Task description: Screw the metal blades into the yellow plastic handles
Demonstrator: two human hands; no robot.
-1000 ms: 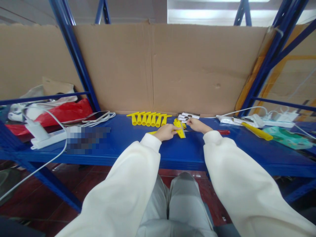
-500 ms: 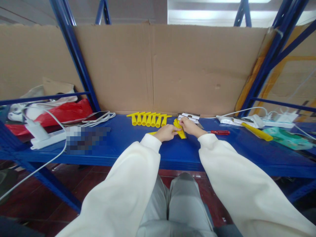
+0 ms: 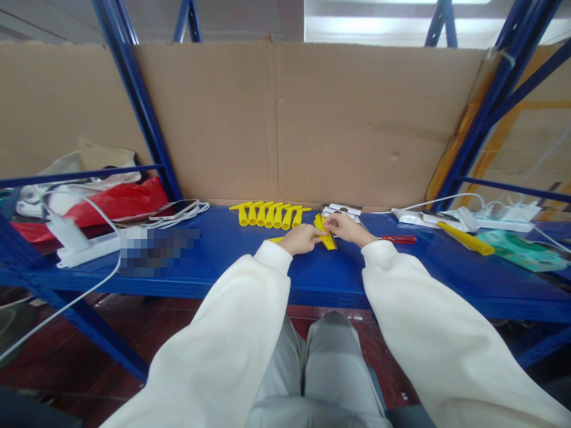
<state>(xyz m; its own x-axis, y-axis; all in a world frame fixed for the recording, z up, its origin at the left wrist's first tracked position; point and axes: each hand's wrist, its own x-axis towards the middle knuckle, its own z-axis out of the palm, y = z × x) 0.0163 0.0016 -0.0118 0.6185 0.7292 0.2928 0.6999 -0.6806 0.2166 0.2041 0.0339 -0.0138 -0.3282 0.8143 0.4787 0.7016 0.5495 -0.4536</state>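
A yellow plastic scraper [image 3: 329,242] with a dark strip along one edge lies between my hands on the blue shelf. My left hand [image 3: 301,239] is closed on it, and its handle seems to stick out to the left under that hand. My right hand [image 3: 348,228] pinches at the scraper's wide end; whether a small part is between those fingertips cannot be made out. Behind my left hand stands a row of several similar yellow T-shaped pieces [image 3: 269,215]. A screwdriver with a red handle [image 3: 399,239] lies just right of my right wrist.
White packets [image 3: 342,210] lie behind my right hand. Farther right are another yellow handle [image 3: 466,239] and a green pack [image 3: 521,249]. A white power strip [image 3: 89,249] and red bag [image 3: 122,199] sit at left. Tall cardboard [image 3: 276,125] closes the back.
My right hand has shifted very slightly to the right at the scraper's wide end. My left hand stays closed on the scraper in the same place.
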